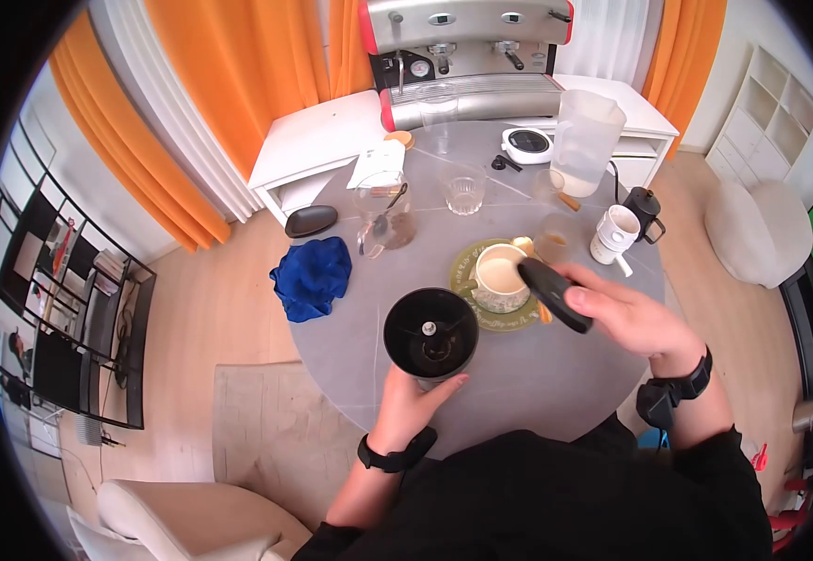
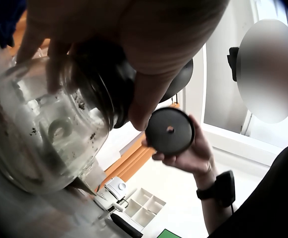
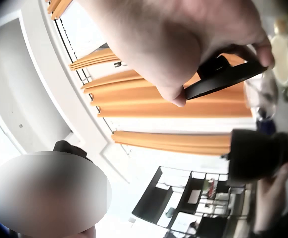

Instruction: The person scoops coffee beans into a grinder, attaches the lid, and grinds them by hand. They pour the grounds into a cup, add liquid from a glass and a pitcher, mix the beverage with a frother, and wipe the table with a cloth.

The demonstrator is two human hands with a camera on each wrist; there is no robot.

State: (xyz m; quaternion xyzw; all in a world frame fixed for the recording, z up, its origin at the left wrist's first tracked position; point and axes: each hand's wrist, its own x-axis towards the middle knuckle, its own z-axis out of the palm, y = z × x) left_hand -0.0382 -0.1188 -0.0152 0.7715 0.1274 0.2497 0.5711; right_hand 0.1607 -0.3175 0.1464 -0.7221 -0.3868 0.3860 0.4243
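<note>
Black coffee grinder (image 1: 431, 348) with a glass jar (image 2: 47, 126) is gripped in the left hand (image 1: 411, 404), top wide open, over the gray table (image 1: 355, 351), and the right hand (image 1: 629, 316) has a round lid (image 1: 554, 295) pinched near the patterned cup (image 1: 502, 280).

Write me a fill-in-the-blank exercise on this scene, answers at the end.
The right hand holds a round lid coloured ____.
The open-topped grinder is gripped by the ____ hand.
The cup stands on a plate coloured ____.
The crumpled cloth at the edge of the table is ____.

Missing words: black; left; green; blue.
</note>
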